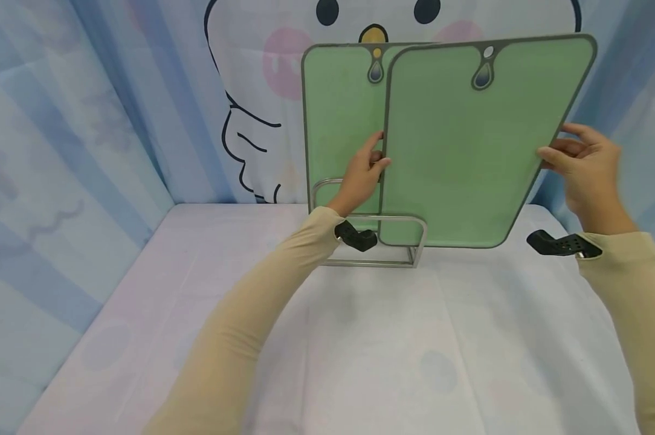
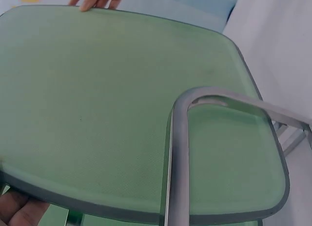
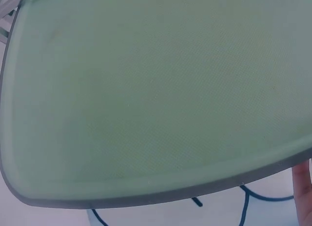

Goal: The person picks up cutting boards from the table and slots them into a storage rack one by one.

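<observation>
A green cutting board (image 1: pixel 463 151) with a dark grey rim and a teardrop mark near its top stands tilted, its lower left corner inside a silver metal rack (image 1: pixel 394 217). My left hand (image 1: pixel 360 175) grips its left edge, and my right hand (image 1: pixel 594 169) pinches the right edge between thumb and fingers. Behind it a second green cutting board (image 1: pixel 338 109) stands upright in the rack. In the left wrist view the rack's bent bar (image 2: pixel 178 157) crosses the front board. The board's face (image 3: pixel 146 99) fills most of the right wrist view; few fingers (image 3: pixel 303 192) show there.
A pale patterned cloth (image 1: pixel 360 362) covers the table. Blue and white curtains (image 1: pixel 61 151) hang at the left and right, and a backdrop with a cartoon figure (image 1: pixel 240 54) is close behind the boards. A black strap (image 1: pixel 356 237) sits at each wrist.
</observation>
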{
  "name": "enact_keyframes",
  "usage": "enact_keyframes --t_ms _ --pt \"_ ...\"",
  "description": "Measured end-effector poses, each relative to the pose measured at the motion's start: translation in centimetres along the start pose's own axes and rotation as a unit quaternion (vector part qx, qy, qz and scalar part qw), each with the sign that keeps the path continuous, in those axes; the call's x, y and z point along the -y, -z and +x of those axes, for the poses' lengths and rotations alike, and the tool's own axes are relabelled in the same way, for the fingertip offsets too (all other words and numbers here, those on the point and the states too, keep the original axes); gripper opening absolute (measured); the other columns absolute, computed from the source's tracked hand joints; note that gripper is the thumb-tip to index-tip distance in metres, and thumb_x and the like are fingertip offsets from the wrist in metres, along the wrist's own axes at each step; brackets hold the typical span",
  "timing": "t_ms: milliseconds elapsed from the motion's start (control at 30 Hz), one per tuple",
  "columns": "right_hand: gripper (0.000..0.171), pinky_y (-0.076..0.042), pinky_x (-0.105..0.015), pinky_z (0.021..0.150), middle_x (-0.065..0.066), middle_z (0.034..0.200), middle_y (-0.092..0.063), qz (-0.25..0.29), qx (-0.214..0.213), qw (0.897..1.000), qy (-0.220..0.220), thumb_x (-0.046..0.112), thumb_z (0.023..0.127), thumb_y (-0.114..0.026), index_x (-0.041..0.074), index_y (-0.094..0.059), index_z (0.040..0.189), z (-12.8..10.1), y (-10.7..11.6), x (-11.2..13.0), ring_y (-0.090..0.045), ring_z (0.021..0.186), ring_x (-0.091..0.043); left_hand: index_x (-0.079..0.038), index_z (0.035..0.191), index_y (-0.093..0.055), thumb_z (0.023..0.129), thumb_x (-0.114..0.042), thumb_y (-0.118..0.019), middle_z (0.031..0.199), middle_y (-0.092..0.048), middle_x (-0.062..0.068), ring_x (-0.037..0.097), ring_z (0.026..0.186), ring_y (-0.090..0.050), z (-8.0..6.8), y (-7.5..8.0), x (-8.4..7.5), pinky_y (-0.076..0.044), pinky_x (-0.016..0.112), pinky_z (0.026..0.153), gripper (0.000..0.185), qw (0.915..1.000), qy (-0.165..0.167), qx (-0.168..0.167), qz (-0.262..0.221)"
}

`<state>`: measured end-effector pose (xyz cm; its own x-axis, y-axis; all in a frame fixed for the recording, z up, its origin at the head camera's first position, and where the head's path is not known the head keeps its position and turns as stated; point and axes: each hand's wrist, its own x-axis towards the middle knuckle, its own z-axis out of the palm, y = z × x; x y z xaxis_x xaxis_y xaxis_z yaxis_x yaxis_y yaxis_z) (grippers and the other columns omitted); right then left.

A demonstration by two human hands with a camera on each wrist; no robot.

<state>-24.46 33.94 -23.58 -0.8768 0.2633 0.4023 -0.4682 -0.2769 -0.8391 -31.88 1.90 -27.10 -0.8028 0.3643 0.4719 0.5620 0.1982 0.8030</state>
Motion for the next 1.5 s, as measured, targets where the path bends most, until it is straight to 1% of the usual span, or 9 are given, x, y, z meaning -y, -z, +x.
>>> enact_keyframes --t_ms 200,400,500,667,933,1067,1267,1433,1500 --pt "0.040 -0.056 -0.022 0.056 -0.008 0.078 -0.072 -0.018 0.001 1.000 -0.005 -0.016 0.073 -0.069 0.001 -0.066 0.108 -0.1 -1.2 -0.4 -0.068 0.067 -0.015 -0.008 0.147 -0.029 0.098 -0.008 -0.048 0.109 -0.065 0.021 0.013 0.059 -0.039 -0.5 1.4 -0.1 -0.036 0.022 0.061 0.053 0.9999 0.005 -0.008 0.004" --pt "0.039 -0.056 -0.019 0.059 -0.006 0.077 -0.072 -0.046 0.012 0.999 -0.001 -0.009 0.072 -0.074 0.002 -0.066 0.109 -0.1 -2.3 -1.0 -0.067 0.066 -0.014 -0.008 0.146 -0.032 0.097 -0.007 -0.049 0.089 -0.063 0.022 0.012 0.053 -0.036 -1.0 2.7 0.0 -0.035 0.022 0.057 0.052 0.9998 0.005 -0.017 0.011" --pt "0.039 -0.056 -0.018 0.060 -0.004 0.077 -0.072 -0.064 0.015 0.998 0.001 -0.005 0.072 -0.075 0.002 -0.067 0.109 -0.2 -2.9 -1.4 -0.067 0.066 -0.012 -0.008 0.146 -0.031 0.097 -0.007 -0.048 0.096 -0.064 0.022 0.013 0.056 -0.038 -1.2 3.4 0.0 -0.036 0.022 0.057 0.052 0.9997 0.014 -0.017 0.007" --pt "0.037 -0.056 -0.018 0.061 -0.003 0.077 -0.072 -0.070 0.023 0.997 0.002 -0.006 0.073 -0.074 0.003 -0.067 0.109 -0.1 -3.8 -2.1 -0.067 0.067 -0.012 -0.010 0.148 -0.028 0.098 -0.008 -0.048 0.115 -0.063 0.022 0.014 0.067 -0.045 -1.4 4.7 0.2 -0.038 0.023 0.062 0.054 0.9994 0.031 -0.013 0.003" --pt "0.037 -0.056 -0.018 0.062 -0.001 0.075 -0.072 -0.083 0.023 0.996 -0.008 -0.004 0.072 -0.075 0.005 -0.067 0.108 0.1 -5.3 -3.1 -0.068 0.066 -0.010 -0.011 0.149 -0.026 0.098 -0.009 -0.048 0.124 -0.061 0.019 0.016 0.072 -0.046 -2.0 6.5 0.4 -0.039 0.024 0.067 0.056 0.9984 0.042 -0.020 0.030" --pt "0.036 -0.056 -0.018 0.062 0.000 0.075 -0.072 -0.084 0.034 0.996 -0.002 -0.004 0.073 -0.075 0.005 -0.068 0.107 0.8 -5.7 -4.0 -0.068 0.066 -0.010 -0.011 0.149 -0.026 0.097 -0.009 -0.049 0.121 -0.062 0.020 0.017 0.075 -0.047 -1.9 7.0 0.6 -0.041 0.026 0.071 0.057 0.9969 0.057 -0.033 0.044" --pt "0.035 -0.056 -0.018 0.063 0.000 0.075 -0.073 -0.078 0.048 0.996 -0.001 -0.005 0.074 -0.074 0.006 -0.068 0.107 1.1 -6.9 -4.7 -0.068 0.068 -0.010 -0.014 0.150 -0.025 0.098 -0.008 -0.047 0.121 -0.061 0.020 0.019 0.096 -0.058 -2.2 8.2 0.9 -0.051 0.031 0.083 0.057 0.9967 0.068 -0.038 0.022" --pt "0.034 -0.056 -0.018 0.062 0.000 0.074 -0.072 -0.076 0.053 0.996 -0.010 -0.005 0.074 -0.074 0.006 -0.068 0.105 1.2 -7.7 -5.3 -0.068 0.067 -0.010 -0.013 0.150 -0.024 0.098 -0.009 -0.047 0.115 -0.062 0.021 0.019 0.091 -0.057 -2.6 9.0 1.2 -0.050 0.030 0.080 0.057 0.9965 0.066 -0.040 0.030" --pt "0.033 -0.056 -0.018 0.062 0.000 0.074 -0.072 -0.078 0.053 0.995 -0.015 -0.005 0.074 -0.074 0.006 -0.068 0.104 1.2 -7.9 -5.5 -0.068 0.067 -0.010 -0.013 0.150 -0.023 0.098 -0.009 -0.048 0.118 -0.061 0.021 0.020 0.094 -0.058 -2.7 9.4 1.4 -0.050 0.030 0.080 0.058 0.9963 0.069 -0.040 0.032"
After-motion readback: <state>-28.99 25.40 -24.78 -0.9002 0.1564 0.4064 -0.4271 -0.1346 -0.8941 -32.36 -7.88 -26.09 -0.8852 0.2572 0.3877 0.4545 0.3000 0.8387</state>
